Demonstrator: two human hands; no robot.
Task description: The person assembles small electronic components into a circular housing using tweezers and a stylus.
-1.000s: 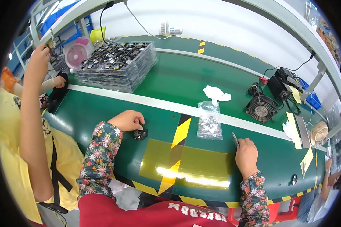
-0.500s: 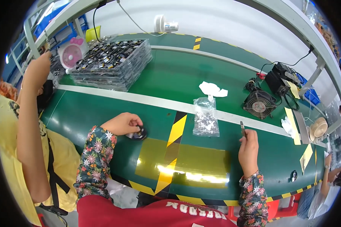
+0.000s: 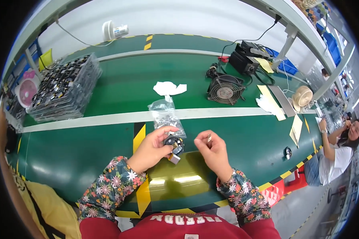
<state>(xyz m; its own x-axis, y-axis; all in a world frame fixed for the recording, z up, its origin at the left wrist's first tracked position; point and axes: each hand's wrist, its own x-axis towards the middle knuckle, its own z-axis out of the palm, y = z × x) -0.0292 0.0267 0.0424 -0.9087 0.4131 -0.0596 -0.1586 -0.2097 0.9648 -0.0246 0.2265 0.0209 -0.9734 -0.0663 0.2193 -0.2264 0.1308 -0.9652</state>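
I saw the round black device (image 3: pixel 178 144), seemingly unfinished with its silver block (image 3: pixel 174 159) outside the casing, pinched in the left hand (image 3: pixel 150 152) near the amber sheet's (image 3: pixel 183 173) far edge, while the right hand (image 3: pixel 214 150) pinched a slim metal tool (image 3: pixel 210 138) nearby.

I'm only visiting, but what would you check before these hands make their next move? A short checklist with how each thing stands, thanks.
1. Round black part held: ok, the left hand grips it between thumb and fingers.
2. Slim tool held: ok, pinched in the right hand.
3. Hands apart: ok, a gap shows between them.
4. Silver piece at the part's lower edge firmly attached: cannot tell.
5. Clear plastic bag fully in view: not ok, the left hand and the part hide some of its near end.
6. Bag open: cannot tell.
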